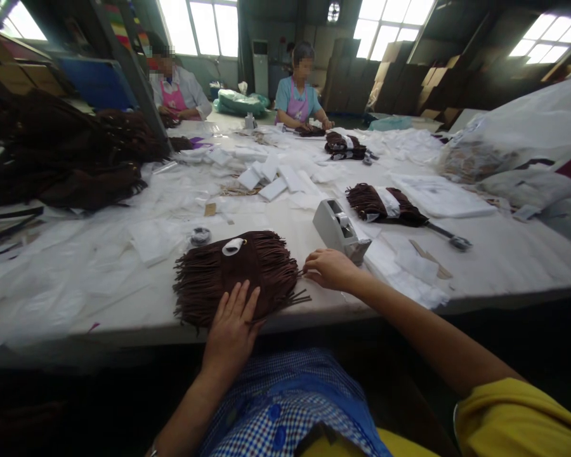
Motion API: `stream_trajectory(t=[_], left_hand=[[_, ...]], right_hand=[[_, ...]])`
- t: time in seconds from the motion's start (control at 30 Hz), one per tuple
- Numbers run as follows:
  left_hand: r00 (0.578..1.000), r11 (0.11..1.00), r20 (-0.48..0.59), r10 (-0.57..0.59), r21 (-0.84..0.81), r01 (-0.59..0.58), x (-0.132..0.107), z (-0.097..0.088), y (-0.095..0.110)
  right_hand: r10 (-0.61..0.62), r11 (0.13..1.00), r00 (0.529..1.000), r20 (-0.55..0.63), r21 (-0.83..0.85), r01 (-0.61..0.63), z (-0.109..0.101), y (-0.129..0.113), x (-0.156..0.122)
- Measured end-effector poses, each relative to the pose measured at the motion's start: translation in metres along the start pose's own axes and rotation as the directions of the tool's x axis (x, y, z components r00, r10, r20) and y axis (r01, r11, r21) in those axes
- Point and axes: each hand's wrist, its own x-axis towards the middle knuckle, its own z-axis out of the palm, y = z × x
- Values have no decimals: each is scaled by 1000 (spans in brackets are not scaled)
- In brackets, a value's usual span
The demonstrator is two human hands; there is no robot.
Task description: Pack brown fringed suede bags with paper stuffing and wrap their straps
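Observation:
A dark brown fringed bag point(240, 270) lies flat before me near the table's front edge, with a white wrapped piece point(233, 246) on its upper middle. My left hand point(233, 324) rests flat on the bag's lower part, fingers stretched out. At the bag's right edge, my right hand point(330, 268) has its fingers closed on the ends of the fringe; how many strands it pinches I cannot tell. Just behind that hand stands a grey tape dispenser point(335, 228).
To the right lies another fringed bag point(380, 204) with a white band. White paper packets point(273, 184) and clear plastic bags point(42, 273) spread over the table point(518, 254). A dark heap of bags point(61, 152) is at left. Two people work across the table.

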Motion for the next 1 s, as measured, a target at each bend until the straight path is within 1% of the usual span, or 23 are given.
stream_trajectory(t=[0.07,0.17,0.23,0.33,0.53,0.57,0.6,0.63,0.67,0.7,0.73,0.77,0.8,0.83,0.87,0.9,0.93,1.0], left_hand=[[1000,1000,4,-7,-3,7,0,0,0],[1000,1000,5,-24,-13,24,0,2,0],[1000,999,4,-26,-20,26,0,2,1],[1000,999,-2,-24,-27,24,-1,3,0],[1000,999,19,-18,-31,19,-1,-1,0],[1000,999,22,-18,-32,19,-1,-1,0],[1000,999,24,-20,-32,21,-1,-2,1],[999,999,26,-23,-33,24,-1,-2,1],[999,999,24,-28,-34,29,-1,-2,1],[999,999,21,-34,-37,35,-1,-1,1],[999,998,19,-37,-41,37,-2,-1,1],[999,998,18,-34,-44,35,-2,0,1],[999,998,17,-33,-43,34,-2,0,1],[999,999,16,-32,-40,33,-2,0,1],[999,999,18,-33,-35,34,-2,0,1],[999,999,20,-35,-32,36,-1,0,1],[999,999,22,-38,-31,39,-1,-1,1],[999,998,23,-46,-40,47,0,-2,2]], right_hand=[[82,996,997,6,21,-82,-1,-5,1],[161,987,985,55,-22,-160,-2,-15,2],[165,985,983,76,-67,-161,-1,-22,4],[162,983,984,67,-102,-155,0,-28,7],[224,970,974,46,-106,-218,-10,-18,3],[224,971,974,22,-95,-221,-12,-19,2],[206,976,978,-29,-66,-208,-13,-23,0],[158,987,982,-103,-20,-161,-14,-30,-1],[75,997,979,-189,37,-69,-13,-40,-1],[-41,994,963,-268,87,67,-12,-51,0],[-182,966,929,-322,118,230,-9,-64,2],[-326,914,883,-338,125,385,-6,-75,4],[-450,855,833,-322,115,506,-2,-84,6],[-542,805,790,-286,91,586,2,-89,7],[-595,779,766,-244,60,624,6,-88,7],[-609,779,765,-208,27,627,9,-81,5],[-594,798,784,-181,-5,603,11,-68,2],[-499,866,852,-156,-44,499,11,-33,-11]])
